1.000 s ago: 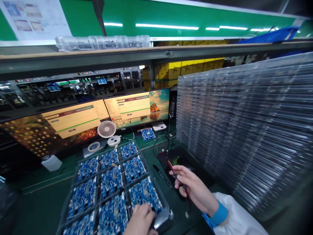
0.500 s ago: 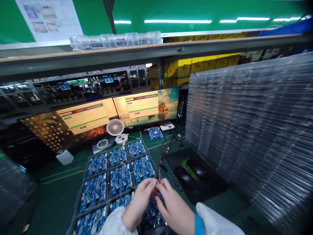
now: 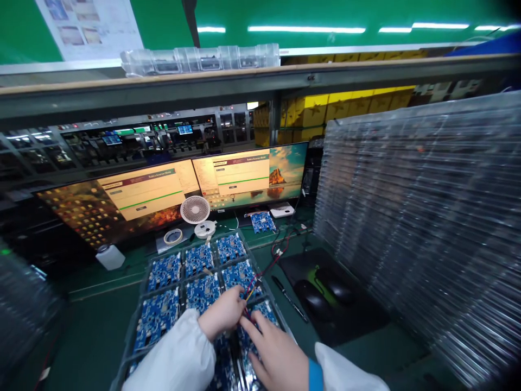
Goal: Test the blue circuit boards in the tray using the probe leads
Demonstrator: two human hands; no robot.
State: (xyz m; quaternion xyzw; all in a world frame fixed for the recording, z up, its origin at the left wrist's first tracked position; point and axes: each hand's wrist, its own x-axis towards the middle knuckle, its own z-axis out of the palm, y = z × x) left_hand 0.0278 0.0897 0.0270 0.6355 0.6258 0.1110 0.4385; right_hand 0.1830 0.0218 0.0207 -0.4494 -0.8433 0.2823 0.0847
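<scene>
My left hand is closed in a pinch on a thin cable of red, yellow and dark wires, above the tray's right column. Close beside it, my right hand is open, fingers apart, with its fingertips by the wires and over the boards. Below both hands lies a clear compartment tray that holds several blue circuit boards, one per pocket where I can see. My hands and sleeves cover the boards nearest me, and the cable's near end is hidden by my fingers.
A black pen lies right of the tray, beside a mouse pad with two black mice. Tall stacked clear trays stand at the right. Behind are two monitors, a small fan, tape and another board.
Both hands have moved slightly left over the tray and come apart a little. The cable now runs leftward across the tray's edge. My right hand's fingers have spread.
</scene>
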